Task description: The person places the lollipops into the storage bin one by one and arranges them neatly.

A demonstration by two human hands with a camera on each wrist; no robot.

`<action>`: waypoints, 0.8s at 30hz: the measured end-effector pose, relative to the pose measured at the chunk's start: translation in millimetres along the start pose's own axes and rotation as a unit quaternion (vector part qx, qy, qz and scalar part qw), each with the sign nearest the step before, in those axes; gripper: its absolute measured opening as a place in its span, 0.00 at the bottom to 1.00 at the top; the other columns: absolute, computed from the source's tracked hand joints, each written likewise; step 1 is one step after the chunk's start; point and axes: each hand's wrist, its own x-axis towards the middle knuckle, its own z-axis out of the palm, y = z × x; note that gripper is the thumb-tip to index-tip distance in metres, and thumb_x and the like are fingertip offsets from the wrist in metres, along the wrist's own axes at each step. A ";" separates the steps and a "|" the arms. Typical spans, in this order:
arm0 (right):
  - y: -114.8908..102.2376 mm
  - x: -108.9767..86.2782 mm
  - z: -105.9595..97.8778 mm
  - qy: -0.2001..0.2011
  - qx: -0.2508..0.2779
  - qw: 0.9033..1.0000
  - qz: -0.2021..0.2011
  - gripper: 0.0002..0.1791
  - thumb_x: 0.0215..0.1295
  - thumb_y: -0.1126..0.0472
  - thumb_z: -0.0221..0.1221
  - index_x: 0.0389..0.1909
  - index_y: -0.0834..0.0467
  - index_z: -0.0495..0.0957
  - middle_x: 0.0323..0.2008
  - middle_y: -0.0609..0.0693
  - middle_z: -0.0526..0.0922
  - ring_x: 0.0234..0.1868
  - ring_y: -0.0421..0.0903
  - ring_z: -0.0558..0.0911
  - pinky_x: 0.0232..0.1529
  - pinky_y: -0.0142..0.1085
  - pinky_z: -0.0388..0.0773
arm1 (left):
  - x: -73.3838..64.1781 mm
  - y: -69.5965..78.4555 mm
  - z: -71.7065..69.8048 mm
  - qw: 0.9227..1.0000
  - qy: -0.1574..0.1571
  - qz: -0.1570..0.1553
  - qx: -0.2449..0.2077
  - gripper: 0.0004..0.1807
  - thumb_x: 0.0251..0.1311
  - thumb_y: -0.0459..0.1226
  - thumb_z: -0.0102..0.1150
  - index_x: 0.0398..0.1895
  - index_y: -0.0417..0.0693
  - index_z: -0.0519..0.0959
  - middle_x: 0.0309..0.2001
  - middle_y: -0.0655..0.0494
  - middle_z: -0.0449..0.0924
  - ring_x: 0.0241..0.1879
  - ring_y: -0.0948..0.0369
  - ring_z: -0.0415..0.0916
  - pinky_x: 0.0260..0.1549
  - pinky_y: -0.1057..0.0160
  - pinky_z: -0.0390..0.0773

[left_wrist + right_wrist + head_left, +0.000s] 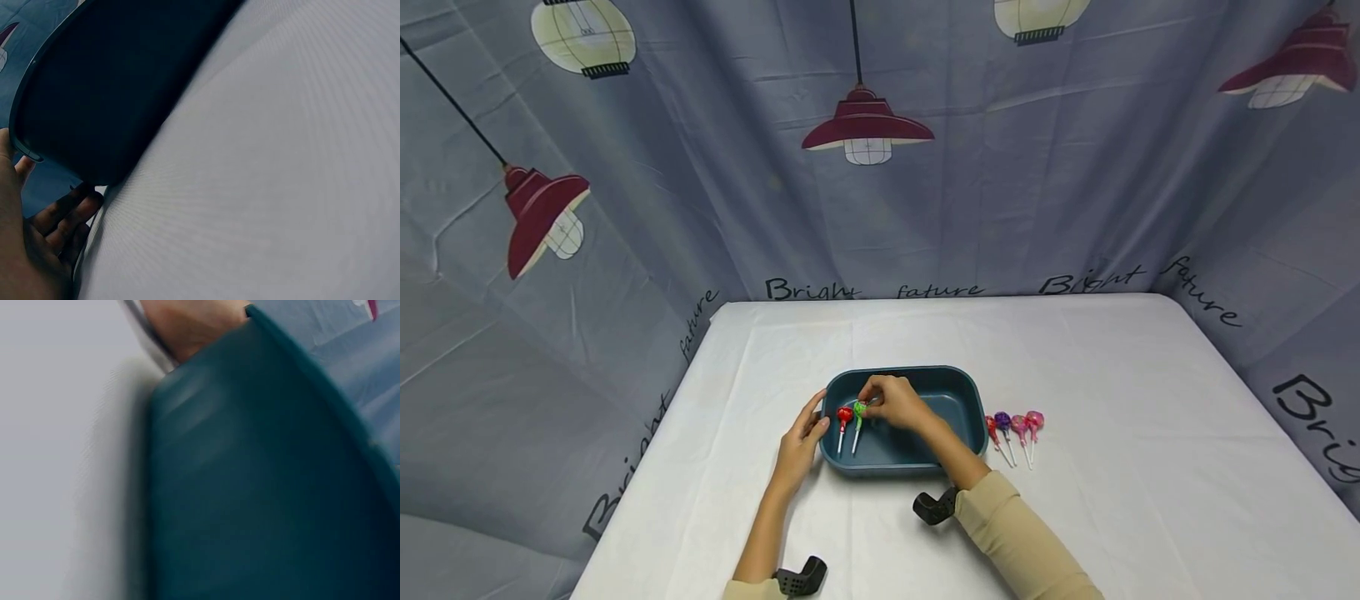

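- Head view: on the white desk I see a dark teal tray. My right hand reaches inside and pinches the green lollipop by its head, its stick pointing near. The red lollipop lies just left of it in the tray. My left hand rests loosely extended against the tray's left end. Four more lollipops lie side by side just right of the tray.
- Left wrist view: I see fingers at the tray's end, darkly lit.
- Right wrist view: the blurred tray wall fills much of it; I cannot tell the right fingers' state here.
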 end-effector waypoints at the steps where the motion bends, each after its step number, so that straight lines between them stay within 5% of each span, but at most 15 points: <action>1: 0.9 0.2 1.1 -0.004 -0.002 1.000 0.002 0.09 0.51 0.69 0.66 0.34 0.62 0.78 0.34 0.53 0.82 0.32 0.44 0.83 0.32 0.30 0.78 | -0.1 -0.1 0.2 1.000 -0.001 0.000 0.001 0.24 0.64 0.48 0.51 0.64 0.71 0.65 0.55 0.46 0.74 0.55 0.51 0.70 0.53 0.46 0.66; 15: 5.4 3.4 6.7 -0.006 -0.008 1.000 0.019 0.10 0.50 0.68 0.66 0.34 0.62 0.79 0.35 0.54 0.83 0.34 0.46 0.83 0.34 0.30 0.78 | -0.1 2.3 0.8 1.000 0.004 -0.013 0.007 0.23 0.64 0.48 0.52 0.63 0.75 0.66 0.58 0.46 0.71 0.57 0.52 0.69 0.54 0.46 0.66; 24: 8.1 5.0 9.4 -0.006 -0.020 1.000 0.001 0.09 0.50 0.69 0.66 0.33 0.63 0.79 0.33 0.53 0.83 0.34 0.45 0.82 0.34 0.29 0.77 | 0.2 1.5 0.2 1.000 0.005 -0.003 0.009 0.24 0.64 0.47 0.51 0.64 0.70 0.66 0.57 0.43 0.72 0.57 0.50 0.69 0.54 0.45 0.64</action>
